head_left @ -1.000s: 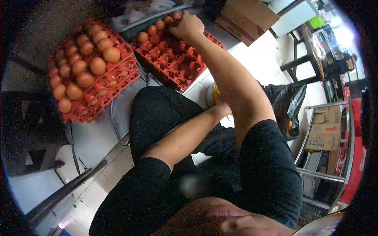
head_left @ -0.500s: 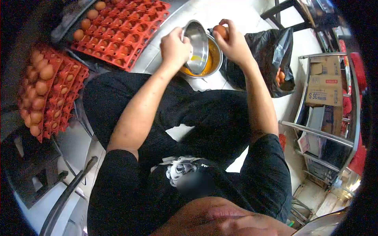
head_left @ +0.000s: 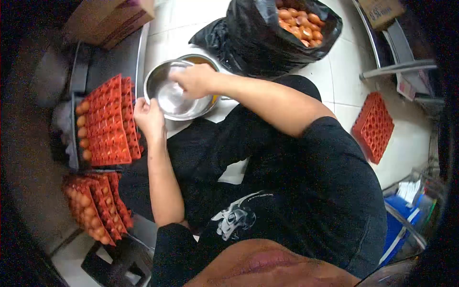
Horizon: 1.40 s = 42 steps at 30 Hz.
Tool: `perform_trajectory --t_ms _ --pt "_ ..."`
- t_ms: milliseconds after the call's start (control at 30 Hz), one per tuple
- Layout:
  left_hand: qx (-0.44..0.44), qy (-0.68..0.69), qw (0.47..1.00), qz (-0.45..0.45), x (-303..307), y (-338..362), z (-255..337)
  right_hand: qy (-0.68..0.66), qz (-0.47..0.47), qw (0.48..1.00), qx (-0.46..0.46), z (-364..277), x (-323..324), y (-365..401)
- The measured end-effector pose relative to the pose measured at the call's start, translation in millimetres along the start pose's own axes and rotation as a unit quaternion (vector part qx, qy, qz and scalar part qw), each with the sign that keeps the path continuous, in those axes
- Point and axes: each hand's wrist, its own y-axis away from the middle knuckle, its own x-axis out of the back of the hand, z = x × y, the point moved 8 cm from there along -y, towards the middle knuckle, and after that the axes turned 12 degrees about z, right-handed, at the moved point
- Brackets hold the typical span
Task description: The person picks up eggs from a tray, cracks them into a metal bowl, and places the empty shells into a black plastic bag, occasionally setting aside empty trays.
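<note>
My left hand point(head_left: 150, 117) grips the near left rim of a shiny steel bowl point(head_left: 174, 103), which is tilted a little. My right hand point(head_left: 195, 80) is over this bowl, its fingers bent down toward the inside and smeared by motion. Whether it holds anything is hidden. Behind and partly under the tilted bowl stands a second steel bowl point(head_left: 221, 64), with orange-yellow egg liquid showing at its edge. Beyond the bowls sits an open black plastic bag point(head_left: 253, 45) with many brown eggs or eggshells point(head_left: 301, 26) in it.
Red egg trays point(head_left: 107, 122) stand at my left, with a column of brown eggs point(head_left: 83, 130). Below them are more trays full of eggs point(head_left: 88, 210). A stack of red trays point(head_left: 374, 126) lies on the floor at right, near a metal rack point(head_left: 397, 69). A cardboard box point(head_left: 112, 21) is at upper left.
The view has turned to the right. My right hand has gone from holding an egg beside the bowls to over the steel bowl. My left hand still holds that bowl.
</note>
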Motion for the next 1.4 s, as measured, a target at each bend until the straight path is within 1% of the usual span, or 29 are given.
perform_trajectory --t_ms 67,100,167,200,300,367,433,467,500,533,567,600,633,667,700,733,800,867,900,933,1033,1067,1133,1167,1200,1267,1300,1333,1400 --pt "0.003 -0.009 1.000 0.009 -3 5 6 0.058 -0.027 0.998 -0.019 -9 2 11" --pt "0.017 0.004 1.000 -0.003 -5 6 4 0.060 -0.025 0.998 -0.028 -6 0 10" --pt "-0.002 0.008 1.000 -0.008 -9 6 6 0.089 -0.113 0.990 -0.009 -2 -18 13" --pt "-0.008 0.008 1.000 -0.007 -9 6 7 0.091 -0.112 0.989 -0.012 1 -20 13" --pt "-0.021 -0.008 1.000 -0.011 -8 10 11 0.080 -0.100 0.991 -0.022 2 -22 13" --pt "-0.014 -0.020 1.000 -0.008 -6 11 11 0.053 -0.083 0.995 -0.024 2 -25 12" --pt "-0.019 -0.037 0.999 -0.011 -6 11 8 0.041 -0.091 0.994 -0.033 9 -34 11" --pt "-0.032 -0.059 0.998 -0.012 -6 13 14 0.027 -0.096 0.994 -0.043 9 -38 10" --pt "-0.022 -0.062 0.998 -0.020 -6 15 15 0.009 -0.119 0.993 -0.026 10 -41 8" --pt "-0.018 -0.022 0.999 -0.026 -9 16 16 -0.006 -0.150 0.989 -0.013 12 -48 6" --pt "-0.007 -0.014 1.000 -0.025 -9 16 11 -0.008 -0.163 0.986 -0.006 12 -51 4" --pt "0.016 -0.062 0.998 -0.018 -7 23 27 -0.048 -0.182 0.981 -0.045 13 -47 5" --pt "-0.047 -0.080 0.996 0.012 -4 18 20 -0.067 -0.158 0.985 -0.036 20 -54 1" --pt "-0.046 -0.062 0.997 0.017 -5 12 3 -0.101 -0.172 0.977 -0.070 25 -52 3" --pt "-0.051 -0.083 0.995 0.016 -5 11 6 -0.104 -0.137 0.983 -0.059 27 -50 1" --pt "-0.078 -0.048 0.995 0.034 -6 6 -8 -0.140 -0.148 0.977 -0.069 25 -44 4" --pt "-0.066 -0.120 0.990 0.042 -1 15 20 -0.166 -0.171 0.962 -0.135 25 -34 3" --pt "-0.060 -0.113 0.991 0.046 0 17 26 -0.198 -0.201 0.936 -0.211 26 -24 10" --pt "-0.062 -0.108 0.991 0.041 -1 17 27 -0.221 -0.189 0.933 -0.210 28 -22 8" --pt "-0.059 -0.106 0.992 0.046 -1 17 25 -0.217 -0.194 0.934 -0.207 30 -22 8" --pt "-0.077 -0.109 0.991 0.032 -4 16 21 -0.266 -0.106 0.938 -0.196 29 -12 -2" --pt "-0.077 -0.108 0.991 0.034 -3 15 20 -0.265 -0.107 0.938 -0.195 33 -16 -2" --pt "-0.071 -0.118 0.990 0.022 -4 15 17 -0.241 0.034 0.966 -0.089 31 1 -12" --pt "-0.070 -0.117 0.990 0.022 -5 16 18 -0.220 0.086 0.970 -0.066 30 9 -15" --pt "-0.069 -0.110 0.991 0.031 -3 16 19 -0.219 0.086 0.970 -0.066 30 10 -13" --pt "-0.067 -0.099 0.992 0.040 -2 17 20 -0.304 0.119 0.937 -0.121 11 31 -5" --pt "-0.067 -0.097 0.992 0.041 -2 17 20 -0.280 0.108 0.951 -0.079 37 6 -17" --pt "-0.067 -0.095 0.992 0.043 -2 17 20 -0.193 0.138 0.971 -0.005 22 16 -13" --pt "-0.085 -0.106 0.990 0.040 -2 18 23 -0.180 0.159 0.970 -0.028 18 27 -5"
